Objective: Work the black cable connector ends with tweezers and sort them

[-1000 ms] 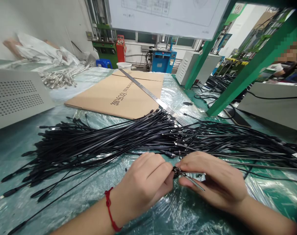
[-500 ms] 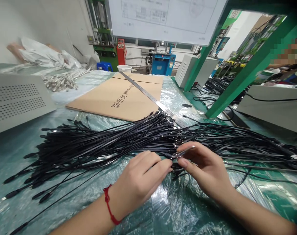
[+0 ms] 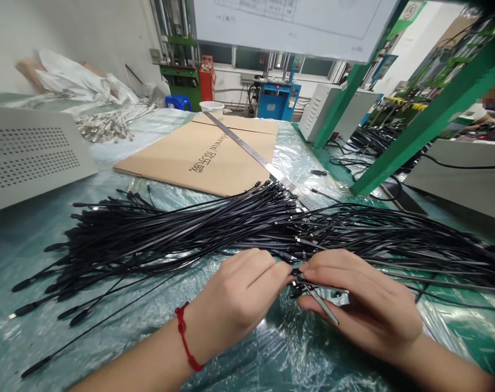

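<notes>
My left hand [image 3: 245, 296], with a red cord bracelet [image 3: 183, 332] at the wrist, pinches the black plug end of a cable [image 3: 295, 271]; most of that end is hidden by the fingers. Close on its right, my right hand [image 3: 365, 296] is closed around small metal nail clippers [image 3: 326, 308]. Their lever stands apart from the body, and their jaws are at the plug end. Just beyond both hands lies a thick bundle of black cables [image 3: 161, 226], plugs towards the left. A second spread of black cables [image 3: 370, 234] runs off to the right.
Behind the cables, a steel ruler [image 3: 247, 148] lies across a flat cardboard sheet [image 3: 161, 155]. Perforated metal housing [image 3: 31, 158] stands at left, a green post [image 3: 419, 125] at right. Clear plastic film [image 3: 129, 348] covers the green tabletop. A white board [image 3: 296, 27] hangs above.
My right hand has turned over and come lower, and the clippers' lever now swings out from the body, pointing towards me. The left hand keeps its pinch. The whole view has shifted slightly.
</notes>
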`<control>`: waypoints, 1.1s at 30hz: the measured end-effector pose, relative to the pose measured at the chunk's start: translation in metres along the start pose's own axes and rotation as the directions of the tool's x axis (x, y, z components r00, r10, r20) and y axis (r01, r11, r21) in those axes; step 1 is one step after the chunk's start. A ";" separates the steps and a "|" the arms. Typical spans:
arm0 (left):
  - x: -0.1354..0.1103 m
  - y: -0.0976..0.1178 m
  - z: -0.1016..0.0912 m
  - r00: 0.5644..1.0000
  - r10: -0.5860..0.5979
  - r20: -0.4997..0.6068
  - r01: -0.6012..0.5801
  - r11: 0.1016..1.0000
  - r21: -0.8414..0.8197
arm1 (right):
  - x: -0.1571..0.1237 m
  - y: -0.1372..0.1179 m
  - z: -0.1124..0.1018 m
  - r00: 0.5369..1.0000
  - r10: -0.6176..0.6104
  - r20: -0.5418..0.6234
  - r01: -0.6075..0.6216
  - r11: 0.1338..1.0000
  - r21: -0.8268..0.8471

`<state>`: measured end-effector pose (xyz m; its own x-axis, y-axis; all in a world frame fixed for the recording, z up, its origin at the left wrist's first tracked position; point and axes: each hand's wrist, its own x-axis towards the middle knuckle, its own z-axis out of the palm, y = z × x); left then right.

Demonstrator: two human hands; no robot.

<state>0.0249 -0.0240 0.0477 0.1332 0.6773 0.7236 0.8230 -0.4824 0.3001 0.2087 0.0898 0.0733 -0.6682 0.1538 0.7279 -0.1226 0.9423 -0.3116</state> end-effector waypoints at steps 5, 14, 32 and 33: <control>0.000 0.001 0.000 1.000 -0.003 0.001 0.003 1.000 0.000 | -0.001 0.000 0.001 1.000 0.011 0.000 -0.011 1.000 -0.001; -0.001 0.001 0.002 1.000 0.003 0.008 -0.003 1.000 0.002 | -0.003 0.000 0.000 0.999 -0.017 0.038 0.019 0.998 -0.054; -0.005 0.000 0.006 0.998 -0.057 0.006 0.057 0.998 -0.030 | -0.003 0.012 0.011 0.898 0.440 0.017 -0.439 0.891 0.116; -0.005 -0.001 0.006 0.998 -0.067 0.001 0.067 0.997 -0.033 | -0.003 0.012 0.012 0.866 0.495 0.066 -0.499 0.852 0.160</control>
<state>0.0267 -0.0238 0.0405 0.0781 0.7085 0.7014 0.8114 -0.4539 0.3681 0.2007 0.0970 0.0602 -0.6881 0.5802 0.4357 0.1116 0.6780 -0.7266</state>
